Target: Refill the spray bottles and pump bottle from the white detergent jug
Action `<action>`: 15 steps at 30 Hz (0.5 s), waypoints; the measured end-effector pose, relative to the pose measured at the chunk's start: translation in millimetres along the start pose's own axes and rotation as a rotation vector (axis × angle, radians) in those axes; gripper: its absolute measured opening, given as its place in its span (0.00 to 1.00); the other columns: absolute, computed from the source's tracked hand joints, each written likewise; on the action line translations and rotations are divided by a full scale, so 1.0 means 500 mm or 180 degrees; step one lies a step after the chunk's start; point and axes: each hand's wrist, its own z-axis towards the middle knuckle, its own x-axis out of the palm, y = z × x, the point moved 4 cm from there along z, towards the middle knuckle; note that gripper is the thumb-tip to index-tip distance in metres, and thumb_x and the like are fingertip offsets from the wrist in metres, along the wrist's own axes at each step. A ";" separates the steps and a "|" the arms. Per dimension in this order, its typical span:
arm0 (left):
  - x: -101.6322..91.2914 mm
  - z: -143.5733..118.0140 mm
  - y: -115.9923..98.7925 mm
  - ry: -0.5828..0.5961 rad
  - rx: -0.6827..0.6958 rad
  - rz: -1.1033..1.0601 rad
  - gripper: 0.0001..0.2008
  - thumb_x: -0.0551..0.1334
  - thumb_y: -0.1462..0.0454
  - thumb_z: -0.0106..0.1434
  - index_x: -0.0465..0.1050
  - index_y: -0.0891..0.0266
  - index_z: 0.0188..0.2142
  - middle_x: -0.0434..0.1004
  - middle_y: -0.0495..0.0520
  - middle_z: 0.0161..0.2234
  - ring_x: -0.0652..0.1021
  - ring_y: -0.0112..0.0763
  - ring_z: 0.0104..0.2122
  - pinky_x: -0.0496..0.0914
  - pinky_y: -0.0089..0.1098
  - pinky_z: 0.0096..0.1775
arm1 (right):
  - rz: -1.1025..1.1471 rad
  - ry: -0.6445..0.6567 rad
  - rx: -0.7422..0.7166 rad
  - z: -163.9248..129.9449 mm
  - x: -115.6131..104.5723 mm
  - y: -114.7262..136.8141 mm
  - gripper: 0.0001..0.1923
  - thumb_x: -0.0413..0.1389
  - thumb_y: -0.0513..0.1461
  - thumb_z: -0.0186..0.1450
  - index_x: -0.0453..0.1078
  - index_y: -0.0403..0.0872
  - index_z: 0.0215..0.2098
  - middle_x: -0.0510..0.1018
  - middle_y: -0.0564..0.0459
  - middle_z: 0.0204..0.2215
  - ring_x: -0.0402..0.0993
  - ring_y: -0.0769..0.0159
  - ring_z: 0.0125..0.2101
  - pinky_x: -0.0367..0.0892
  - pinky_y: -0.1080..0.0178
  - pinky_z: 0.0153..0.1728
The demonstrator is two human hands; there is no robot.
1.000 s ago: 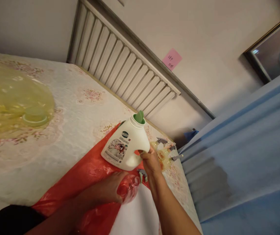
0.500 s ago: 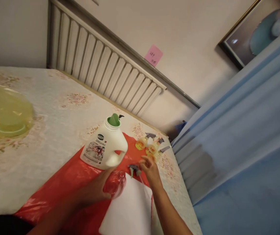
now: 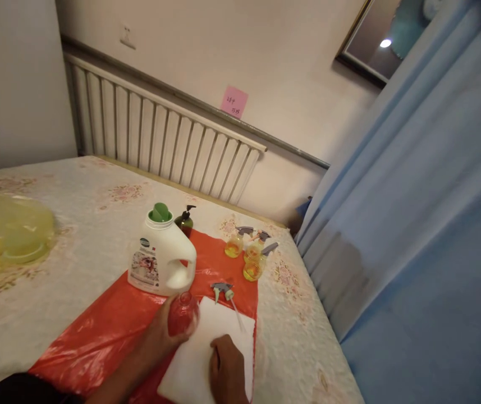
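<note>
My left hand [image 3: 168, 328] is wrapped round a clear, rounded bottle without a top [image 3: 183, 313]; red shows through its wall. It is held upright beside the white sheet [image 3: 189, 359]. Over that sheet my right hand [image 3: 228, 367] is closed, its fingers curled under, and whatever may be inside them is hidden. A grey trigger spray head [image 3: 223, 289] with a thin tube lies at the sheet's far edge. Just behind my left hand stands a large white detergent jug [image 3: 160, 258] with a green spout in its neck.
Several spray bottles with yellow liquid [image 3: 252, 270] stand at the far right of the red plastic sheet [image 3: 97, 331]. A dark green pump bottle [image 3: 185, 221] is behind the jug. Left lies a translucent yellow basin [image 3: 8, 224]. A radiator [image 3: 160, 129] and blue curtain [image 3: 392, 224] border the table.
My right hand has come away from beside the spray head, moving nearer to me over the white sheet, and its fingers have curled in. The left still holds the bottle. The view has shifted.
</note>
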 end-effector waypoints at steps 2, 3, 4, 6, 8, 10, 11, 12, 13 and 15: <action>-0.001 0.000 -0.012 -0.0098 0.0097 0.0111 0.38 0.67 0.51 0.54 0.57 0.60 0.60 0.68 0.67 0.62 0.69 0.53 0.62 0.63 0.49 0.62 | -0.0137 -0.0006 -0.0123 -0.001 0.002 0.001 0.13 0.49 0.30 0.58 0.69 0.53 0.34 0.76 0.51 0.30 0.75 0.54 0.30 0.68 0.57 0.32; -0.002 -0.001 -0.015 -0.0139 0.0111 0.0161 0.37 0.67 0.51 0.54 0.57 0.60 0.59 0.69 0.66 0.61 0.69 0.53 0.62 0.63 0.49 0.62 | -0.0162 -0.0018 -0.0153 0.000 0.001 0.002 0.14 0.49 0.30 0.57 0.69 0.53 0.34 0.76 0.51 0.29 0.75 0.54 0.30 0.68 0.57 0.31; -0.001 -0.001 -0.014 -0.0177 0.0110 0.0194 0.38 0.67 0.51 0.54 0.57 0.60 0.59 0.69 0.66 0.61 0.68 0.53 0.62 0.63 0.49 0.62 | -0.0167 -0.0040 -0.0178 0.000 0.000 0.003 0.14 0.48 0.29 0.56 0.68 0.53 0.33 0.75 0.51 0.29 0.75 0.54 0.30 0.68 0.57 0.31; 0.001 -0.001 -0.008 -0.0205 0.0082 0.0230 0.39 0.67 0.52 0.53 0.55 0.61 0.60 0.68 0.67 0.61 0.67 0.53 0.63 0.62 0.50 0.63 | -0.0154 -0.0097 -0.0246 0.001 -0.003 0.005 0.15 0.48 0.28 0.56 0.67 0.53 0.33 0.75 0.51 0.29 0.75 0.54 0.29 0.69 0.57 0.30; 0.006 -0.002 -0.002 -0.0198 0.0111 0.0235 0.39 0.67 0.53 0.53 0.54 0.60 0.60 0.67 0.67 0.62 0.67 0.51 0.64 0.60 0.49 0.64 | -0.0155 -0.0153 -0.0341 0.000 -0.005 0.006 0.15 0.47 0.28 0.56 0.67 0.53 0.33 0.74 0.51 0.28 0.75 0.54 0.29 0.69 0.57 0.30; 0.008 -0.003 0.001 -0.0200 0.0170 0.0229 0.39 0.66 0.55 0.54 0.53 0.59 0.61 0.66 0.66 0.63 0.67 0.50 0.64 0.60 0.48 0.64 | -0.0165 -0.0199 -0.0438 -0.001 -0.005 0.006 0.16 0.46 0.27 0.56 0.67 0.52 0.33 0.74 0.51 0.28 0.75 0.55 0.29 0.70 0.57 0.30; 0.009 -0.004 0.001 -0.0208 0.0184 0.0232 0.39 0.66 0.55 0.54 0.53 0.59 0.61 0.65 0.66 0.64 0.66 0.50 0.64 0.60 0.48 0.64 | -0.0170 -0.0216 -0.0471 -0.002 -0.006 0.006 0.16 0.46 0.27 0.56 0.67 0.52 0.34 0.74 0.50 0.28 0.75 0.55 0.29 0.70 0.57 0.31; 0.008 -0.005 0.000 -0.0221 0.0188 0.0230 0.39 0.66 0.55 0.54 0.53 0.60 0.61 0.65 0.67 0.64 0.67 0.50 0.64 0.60 0.48 0.64 | -0.0174 -0.0228 -0.0490 -0.003 -0.005 0.006 0.16 0.46 0.27 0.56 0.68 0.52 0.34 0.74 0.50 0.29 0.74 0.55 0.29 0.70 0.57 0.31; 0.007 -0.006 -0.002 -0.0225 0.0185 0.0218 0.39 0.67 0.56 0.54 0.53 0.61 0.61 0.65 0.68 0.64 0.67 0.51 0.63 0.61 0.48 0.64 | -0.0177 -0.0234 -0.0501 -0.004 -0.005 0.005 0.17 0.46 0.26 0.56 0.68 0.51 0.35 0.74 0.50 0.29 0.74 0.56 0.30 0.70 0.57 0.32; 0.002 -0.006 -0.008 -0.0227 0.0178 0.0164 0.39 0.68 0.56 0.53 0.55 0.61 0.61 0.66 0.68 0.63 0.68 0.52 0.62 0.62 0.49 0.63 | -0.0197 -0.0246 -0.0509 -0.005 -0.004 0.003 0.17 0.46 0.26 0.56 0.69 0.50 0.35 0.74 0.50 0.29 0.74 0.56 0.30 0.70 0.58 0.32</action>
